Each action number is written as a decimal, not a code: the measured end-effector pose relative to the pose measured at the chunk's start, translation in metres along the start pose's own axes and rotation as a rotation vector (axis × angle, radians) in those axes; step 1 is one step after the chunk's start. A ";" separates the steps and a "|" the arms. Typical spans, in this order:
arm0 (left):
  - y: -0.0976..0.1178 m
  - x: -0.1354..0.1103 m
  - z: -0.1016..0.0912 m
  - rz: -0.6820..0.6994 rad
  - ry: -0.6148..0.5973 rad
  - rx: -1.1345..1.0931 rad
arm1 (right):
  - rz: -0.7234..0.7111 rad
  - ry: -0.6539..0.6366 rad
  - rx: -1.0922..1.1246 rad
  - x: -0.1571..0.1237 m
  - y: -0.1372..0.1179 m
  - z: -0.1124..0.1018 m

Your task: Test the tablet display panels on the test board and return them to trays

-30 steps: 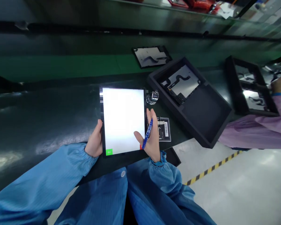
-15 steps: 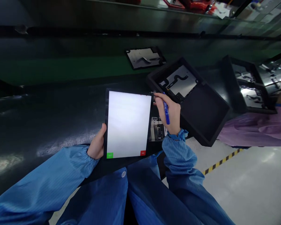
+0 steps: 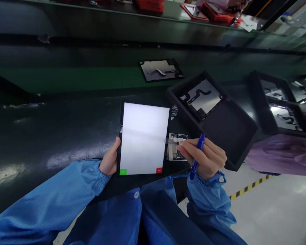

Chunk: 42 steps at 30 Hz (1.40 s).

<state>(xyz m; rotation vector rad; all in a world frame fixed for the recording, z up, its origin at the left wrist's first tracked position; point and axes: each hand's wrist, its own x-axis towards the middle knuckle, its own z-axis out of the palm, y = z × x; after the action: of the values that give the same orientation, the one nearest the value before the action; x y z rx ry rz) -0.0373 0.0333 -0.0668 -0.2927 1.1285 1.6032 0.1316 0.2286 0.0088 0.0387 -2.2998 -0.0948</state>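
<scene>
My left hand (image 3: 110, 160) grips the left edge of a tablet screen (image 3: 145, 136), thumb on its front. The screen is lit white, with a green box at its lower left corner and a red one at its lower right. My right hand (image 3: 206, 156) is closed just right of the screen, with a blue marker (image 3: 198, 154) lodged between its fingers. Its thumb and fingertip pinch the end of a thin clear strip (image 3: 169, 140) that reaches across the screen. Partly hidden behind the screen and hand is a bare electronic part (image 3: 177, 154) with a white label.
To the right lies a black foam tray (image 3: 226, 129) holding a tablet panel (image 3: 202, 97) with a flex cable. Another panel (image 3: 160, 70) is at the back. A second tray (image 3: 277, 105) and a co-worker's pink sleeve (image 3: 283, 153) are farther right. Red packs (image 3: 216, 13) sit on the shelf.
My right hand has moved down and right from the screen's top right corner. A clear strip now shows between its fingertips and across the screen. My left hand keeps its hold.
</scene>
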 end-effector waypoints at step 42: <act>0.035 -0.028 0.024 -0.232 0.017 -0.300 | 0.952 -0.139 1.350 0.028 0.053 0.157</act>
<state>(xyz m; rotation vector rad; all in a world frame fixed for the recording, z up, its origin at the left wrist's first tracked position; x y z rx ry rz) -0.0488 0.0361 -0.0172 -0.6126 0.8305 1.5606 -0.0037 0.2882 -0.0709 -0.3683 -1.8494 1.9133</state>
